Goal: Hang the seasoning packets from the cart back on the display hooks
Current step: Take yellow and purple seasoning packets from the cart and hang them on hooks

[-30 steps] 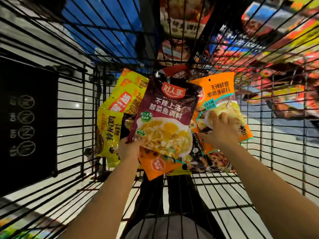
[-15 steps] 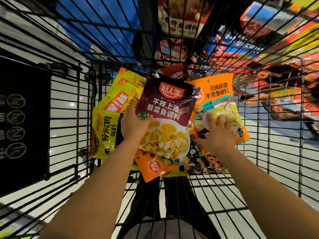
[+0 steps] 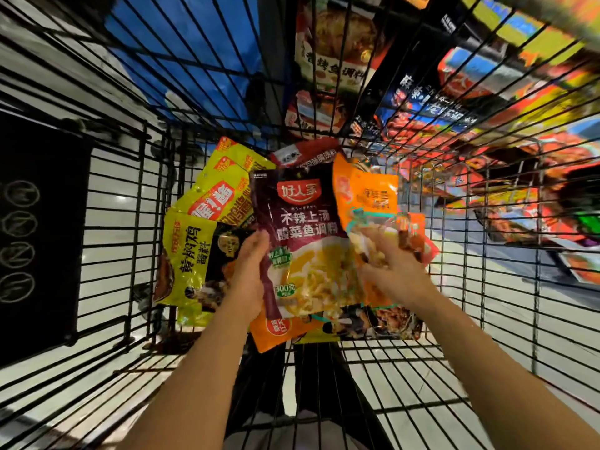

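Observation:
A dark maroon seasoning packet (image 3: 302,222) with a red logo is held up inside the black wire cart (image 3: 136,203); my left hand (image 3: 250,271) grips its left edge. My right hand (image 3: 389,271) is closed on an orange packet (image 3: 370,196), which is bent and blurred, just right of the maroon one. Yellow packets (image 3: 188,258) lie at the left of the pile, another orange packet (image 3: 276,332) pokes out below, and a red one (image 3: 308,154) lies behind.
Beyond the cart's far wall hang display packets (image 3: 337,60) in rows running to the right (image 3: 487,102). A black sign panel (image 3: 35,235) covers the cart's left side. White floor tiles show through the cart bottom.
My left hand slid up the maroon packet's left edge and lifted it. My right hand pulled the orange packet up, bending it. The view moved closer to the pile.

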A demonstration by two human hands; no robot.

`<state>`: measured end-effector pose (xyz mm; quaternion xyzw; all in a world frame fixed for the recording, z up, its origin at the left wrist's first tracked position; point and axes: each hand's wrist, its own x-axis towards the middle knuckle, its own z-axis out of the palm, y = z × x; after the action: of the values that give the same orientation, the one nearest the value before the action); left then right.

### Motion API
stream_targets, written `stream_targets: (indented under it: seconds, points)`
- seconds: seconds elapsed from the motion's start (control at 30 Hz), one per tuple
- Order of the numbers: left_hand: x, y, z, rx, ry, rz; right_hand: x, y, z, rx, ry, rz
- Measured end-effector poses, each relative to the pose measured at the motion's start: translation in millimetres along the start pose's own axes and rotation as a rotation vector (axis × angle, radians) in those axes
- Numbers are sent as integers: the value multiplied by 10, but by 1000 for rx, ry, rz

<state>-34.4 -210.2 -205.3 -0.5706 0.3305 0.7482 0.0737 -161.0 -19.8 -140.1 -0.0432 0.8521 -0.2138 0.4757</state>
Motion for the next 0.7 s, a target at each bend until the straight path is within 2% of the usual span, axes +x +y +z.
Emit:
stream_targets:
  seconds: [0.07,0.17,0.27,0.33,0.37,0.43,0.5,0.53,0.63,0.7]
  points:
    - [-87,13,83,-27,-37,2,-5,-275,294,-138,-53,-88]
    - [-104,33,110,14,-67,74,28,-546,606,-302,-27,-154]
    - [-1,106,31,327,35,194,22,-483,556,-188,-162,-195]
    - [92,150,-49,440,113,265,-9,-366,451,26,-304,-200]
    - [102,186,-71,452,139,295,-15,-319,407,130,-295,-198]
    - [107,233,-140,427,196,345,71,-217,316,214,-55,-196]
    - [40,292,-272,352,251,375,209,-140,224,197,207,-129]
    - [12,315,-363,321,272,390,279,-79,194,146,255,-69]
    - [-19,395,-667,326,305,435,430,70,284,-146,172,60]
    - [-22,416,-791,336,313,408,490,94,406,-280,193,66]
